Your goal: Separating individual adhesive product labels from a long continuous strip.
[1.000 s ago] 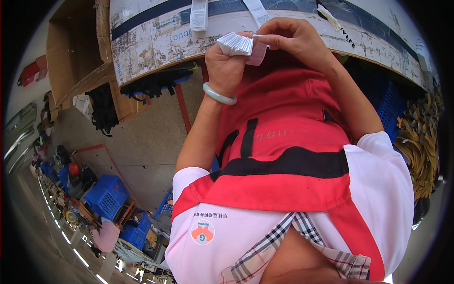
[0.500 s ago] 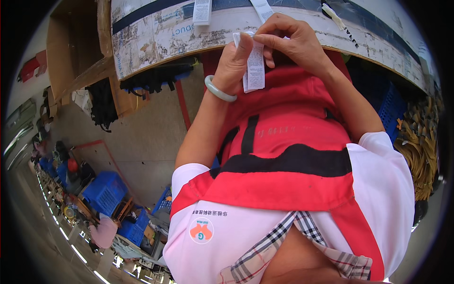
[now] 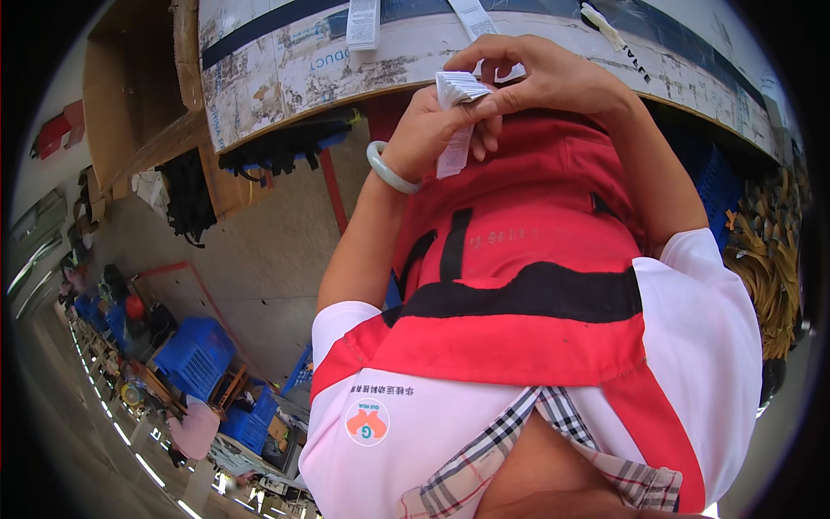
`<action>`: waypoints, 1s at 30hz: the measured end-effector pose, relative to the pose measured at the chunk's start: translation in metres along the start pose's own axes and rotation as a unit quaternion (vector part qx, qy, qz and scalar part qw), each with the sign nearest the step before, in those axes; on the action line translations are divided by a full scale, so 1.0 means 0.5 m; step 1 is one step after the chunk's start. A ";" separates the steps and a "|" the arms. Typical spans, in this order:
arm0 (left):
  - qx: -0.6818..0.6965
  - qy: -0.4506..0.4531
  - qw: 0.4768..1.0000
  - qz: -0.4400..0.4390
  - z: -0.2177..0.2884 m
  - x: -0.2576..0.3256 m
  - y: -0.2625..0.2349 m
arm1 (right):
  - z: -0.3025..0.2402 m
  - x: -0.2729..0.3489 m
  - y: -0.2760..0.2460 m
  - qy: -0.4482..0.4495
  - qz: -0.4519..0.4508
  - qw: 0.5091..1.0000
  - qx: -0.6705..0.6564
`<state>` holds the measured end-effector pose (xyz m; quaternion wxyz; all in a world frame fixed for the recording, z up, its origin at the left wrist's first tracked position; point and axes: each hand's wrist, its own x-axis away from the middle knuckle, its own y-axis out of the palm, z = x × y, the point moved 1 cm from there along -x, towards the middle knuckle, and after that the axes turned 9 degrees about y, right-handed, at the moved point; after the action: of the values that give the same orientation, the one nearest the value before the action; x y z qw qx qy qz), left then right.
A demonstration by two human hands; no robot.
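My left hand (image 3: 422,131), with a pale green bangle (image 3: 386,169) on its wrist, grips a small stack of white printed paper labels (image 3: 458,86). One long label (image 3: 453,154) hangs down from the stack over the fingers. My right hand (image 3: 546,80) arches over the stack from the right and pinches its top edge with thumb and fingertips. Both hands are held close in front of my red apron (image 3: 527,251), just below the worn edge of the worktable (image 3: 285,82).
More white labels (image 3: 363,22) lie on the worktable along the top. A wooden shelf unit (image 3: 143,104) with dark bundles stands at the left. Blue crates (image 3: 194,355) sit lower left, and tan bundled items (image 3: 765,259) hang at the right.
The fanned stack between my hands has been gathered. One long label now hangs from it, and both hands have shifted slightly while staying on the labels.
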<state>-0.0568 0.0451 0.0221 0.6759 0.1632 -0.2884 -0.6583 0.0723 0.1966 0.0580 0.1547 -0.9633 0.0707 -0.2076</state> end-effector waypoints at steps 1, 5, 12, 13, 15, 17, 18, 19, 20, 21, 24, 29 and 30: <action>-0.012 -0.001 1.000 -0.009 -0.001 0.001 0.003 | -0.001 0.001 -0.001 -0.019 0.001 1.000 0.007; -0.013 -0.002 1.000 -0.006 0.005 -0.002 0.018 | 0.012 0.000 0.017 0.064 -0.017 0.972 -0.224; 0.019 -0.038 0.999 0.010 -0.027 -0.005 -0.002 | 0.037 -0.016 0.032 0.016 0.085 0.987 -0.135; 0.043 -0.042 0.998 0.021 -0.032 -0.005 -0.004 | 0.029 -0.021 0.024 -0.009 0.112 0.989 -0.099; 0.052 -0.026 0.998 0.031 -0.035 -0.008 -0.006 | 0.014 -0.033 0.001 -0.085 0.209 0.973 0.046; 0.060 -0.012 0.997 0.037 -0.036 -0.013 0.001 | 0.034 -0.061 -0.037 -0.114 0.320 0.932 0.125; 0.059 -0.012 0.998 0.034 -0.036 -0.016 0.001 | 0.026 -0.072 -0.051 -0.108 0.374 0.907 0.161; 0.032 -0.008 0.998 0.047 -0.036 -0.018 0.001 | 0.034 -0.079 -0.059 -0.107 0.377 0.906 0.162; 0.005 -0.004 0.998 0.060 -0.035 -0.020 0.002 | 0.046 -0.084 -0.062 -0.128 0.391 0.886 0.213; 0.004 -0.004 0.998 0.059 -0.031 -0.020 0.006 | 0.056 -0.087 -0.061 -0.148 0.403 0.864 0.262; -0.024 0.028 0.992 0.118 -0.020 -0.025 0.008 | 0.081 -0.090 -0.050 -0.154 0.414 0.865 0.239; -0.128 0.177 0.953 0.212 -0.008 -0.042 -0.024 | 0.063 -0.078 -0.026 -0.104 0.379 0.917 0.074; -0.152 0.183 0.949 0.209 -0.002 -0.044 -0.025 | 0.052 -0.077 -0.027 -0.076 0.380 0.922 0.014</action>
<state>-0.0652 0.0656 0.0099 0.8560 0.1122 -0.0838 -0.4976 0.0494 0.2241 0.0253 0.2401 -0.8747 0.4166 -0.0603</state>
